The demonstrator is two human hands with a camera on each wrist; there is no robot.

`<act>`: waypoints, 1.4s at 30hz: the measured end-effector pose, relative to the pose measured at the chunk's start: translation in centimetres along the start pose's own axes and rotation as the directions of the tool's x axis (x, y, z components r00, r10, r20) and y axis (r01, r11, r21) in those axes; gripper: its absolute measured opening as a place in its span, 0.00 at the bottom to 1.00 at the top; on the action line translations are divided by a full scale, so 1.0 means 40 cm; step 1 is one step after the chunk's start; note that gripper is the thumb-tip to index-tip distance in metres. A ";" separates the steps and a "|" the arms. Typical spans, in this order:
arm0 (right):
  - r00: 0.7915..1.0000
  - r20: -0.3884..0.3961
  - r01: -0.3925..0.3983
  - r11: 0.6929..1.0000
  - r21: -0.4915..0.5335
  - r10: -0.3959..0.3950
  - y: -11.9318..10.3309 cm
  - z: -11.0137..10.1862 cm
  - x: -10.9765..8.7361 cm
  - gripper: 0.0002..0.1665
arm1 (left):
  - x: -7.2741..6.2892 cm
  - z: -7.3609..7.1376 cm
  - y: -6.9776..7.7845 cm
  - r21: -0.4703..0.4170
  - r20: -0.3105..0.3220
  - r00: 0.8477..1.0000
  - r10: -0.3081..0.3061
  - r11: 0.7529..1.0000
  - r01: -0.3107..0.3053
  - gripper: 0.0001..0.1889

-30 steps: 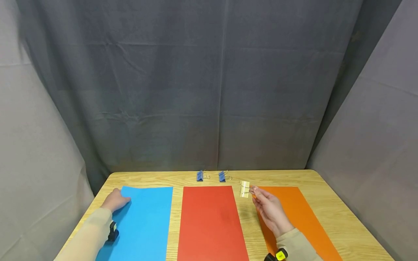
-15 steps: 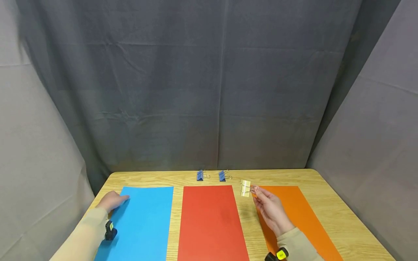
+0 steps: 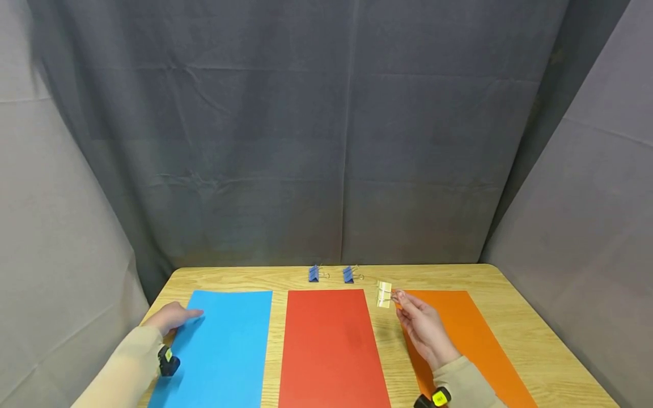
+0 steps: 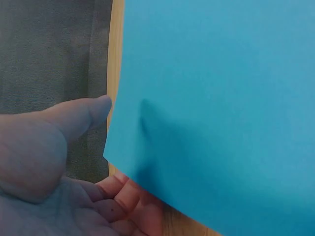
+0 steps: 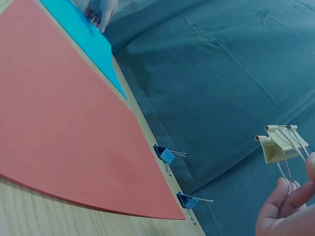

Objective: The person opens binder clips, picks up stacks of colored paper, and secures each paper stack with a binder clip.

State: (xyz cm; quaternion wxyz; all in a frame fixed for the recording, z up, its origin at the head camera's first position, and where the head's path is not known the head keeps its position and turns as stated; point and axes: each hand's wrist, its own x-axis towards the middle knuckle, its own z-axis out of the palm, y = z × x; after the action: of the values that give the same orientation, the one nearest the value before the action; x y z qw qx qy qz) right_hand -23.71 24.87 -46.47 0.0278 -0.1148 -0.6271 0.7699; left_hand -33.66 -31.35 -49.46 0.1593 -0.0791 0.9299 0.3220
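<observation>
My left hand [image 3: 171, 317] is at the left edge of the blue sheet [image 3: 224, 345], its thumb straight and held apart from the paper. In the left wrist view, loosely bent fingers [image 4: 120, 194] reach partly under the sheet's raised edge, which hides their tips. My right hand [image 3: 423, 331] pinches a pale yellow binder clip [image 3: 384, 294] by its wire handles, above the table near the top left corner of the orange sheet [image 3: 466, 326]. The right wrist view shows this yellow clip [image 5: 280, 145] between thumb and fingers.
A red sheet [image 3: 329, 345] lies between the blue and orange ones. Two blue binder clips, a left one [image 3: 313, 274] and a right one [image 3: 348, 275], rest near the far edge of the wooden table [image 3: 229, 277]. Grey curtains [image 3: 265, 141] hang behind and beside it.
My left hand has drawn back along the blue sheet's left edge, slightly nearer and to the left. The right hand holds the yellow binder clip in almost the same place.
</observation>
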 end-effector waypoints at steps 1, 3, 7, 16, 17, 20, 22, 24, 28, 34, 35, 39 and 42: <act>1.000 -0.003 0.000 1.000 0.000 0.000 0.000 -0.001 0.000 0.37 | -0.003 -0.001 0.002 0.003 0.005 1.000 -0.001 1.000 0.001 0.46; 1.000 -0.004 0.000 1.000 0.000 0.000 0.001 -0.002 0.000 0.37 | -0.010 -0.003 0.005 0.008 0.007 1.000 0.001 1.000 -0.001 0.45; 1.000 -0.001 0.003 1.000 -0.004 -0.003 0.003 -0.002 0.000 0.37 | -0.024 -0.004 0.008 0.000 0.007 1.000 0.001 1.000 -0.001 0.43; 1.000 -0.003 0.000 1.000 -0.012 0.000 0.004 -0.001 0.000 0.36 | -0.027 -0.008 0.008 -0.033 0.031 0.999 0.010 0.999 -0.008 0.40; 1.000 -0.002 -0.001 1.000 -0.011 0.001 0.004 -0.001 0.000 0.36 | -0.026 -0.008 0.009 -0.035 0.039 0.999 0.018 0.999 -0.017 0.40; 1.000 -0.001 -0.001 1.000 -0.007 0.001 0.004 0.000 0.000 0.36 | -0.024 -0.004 0.015 -0.054 0.061 0.997 0.048 0.998 -0.045 0.39; 1.000 -0.002 -0.003 1.000 -0.007 0.003 0.004 0.000 -0.001 0.36 | -0.025 0.000 0.021 -0.073 0.071 0.995 0.067 0.995 -0.062 0.37; 1.000 -0.004 -0.004 1.000 -0.004 0.004 0.003 0.000 -0.001 0.36 | -0.028 0.002 0.025 -0.094 0.078 0.994 0.082 0.993 -0.075 0.37; 1.000 -0.002 -0.005 1.000 0.002 0.005 0.003 0.001 -0.002 0.35 | -0.036 0.006 0.030 -0.121 0.080 0.992 0.101 0.988 -0.091 0.38; 1.000 0.000 -0.001 1.000 0.006 0.001 0.004 0.002 -0.002 0.35 | -0.035 0.013 0.025 -0.159 0.069 0.992 0.109 0.983 -0.097 0.40; 1.000 -0.001 -0.002 1.000 0.007 0.002 0.005 0.002 -0.002 0.35 | -0.033 0.015 0.023 -0.163 0.063 0.992 0.108 0.982 -0.097 0.40; 1.000 -0.001 -0.005 1.000 0.011 0.005 0.005 0.003 -0.001 0.36 | -0.027 0.022 0.017 -0.199 0.049 0.991 0.122 0.974 -0.110 0.38; 1.000 0.001 -0.006 1.000 0.012 0.006 0.005 0.004 0.001 0.36 | -0.026 0.026 0.012 -0.221 0.038 0.990 0.138 0.967 -0.127 0.37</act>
State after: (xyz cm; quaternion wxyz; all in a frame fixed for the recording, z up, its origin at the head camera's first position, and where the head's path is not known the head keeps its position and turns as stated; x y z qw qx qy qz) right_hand -23.74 24.69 -46.64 0.0260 -0.1162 -0.6222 0.7737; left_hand -32.57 -30.26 -49.61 0.1526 -0.0251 0.8876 0.4338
